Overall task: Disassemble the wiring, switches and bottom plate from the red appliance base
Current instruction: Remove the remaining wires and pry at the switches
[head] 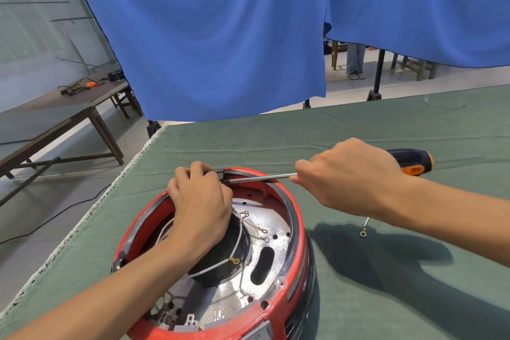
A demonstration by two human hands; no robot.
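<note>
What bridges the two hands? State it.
In the head view, the screwdriver's bare metal shaft spans from the right hand to the left hand, over the red appliance base's rim.

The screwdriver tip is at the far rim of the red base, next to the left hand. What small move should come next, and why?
Probably turn the screwdriver in place. Its tip sits at a black part on the far rim of the red base, the left hand steadies that spot, and the right hand grips the tool. The fastener itself is hidden.
</note>
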